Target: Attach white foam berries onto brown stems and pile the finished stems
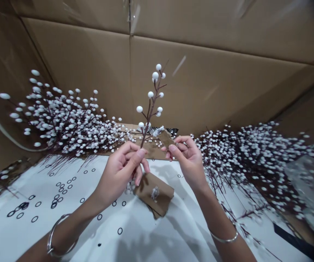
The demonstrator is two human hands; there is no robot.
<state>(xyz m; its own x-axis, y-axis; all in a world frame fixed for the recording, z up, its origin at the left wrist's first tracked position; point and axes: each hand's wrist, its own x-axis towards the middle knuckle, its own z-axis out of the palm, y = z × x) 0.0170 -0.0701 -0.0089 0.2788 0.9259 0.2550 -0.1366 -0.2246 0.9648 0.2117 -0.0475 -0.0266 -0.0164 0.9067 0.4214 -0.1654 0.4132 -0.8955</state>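
Note:
My left hand [124, 169] pinches the dark stem of a white-berry sprig [153, 100], which stands upright above the fingers. Its white berries spread along thin brown twigs. My right hand [186, 156] is closed on a brown paper tag or strip [165, 137] with a bit of clear tape at its top, held just right of the stem. Below both hands a small stack of brown paper pieces [155, 194] lies on the white sheet. Each wrist wears a silver bangle.
Piles of white-berry sprigs lie at the left [61, 123] and at the right [252, 153]. Small black rings [61, 189] are scattered over the white sheet [135, 240]. Cardboard walls [200, 72] close off the back and sides.

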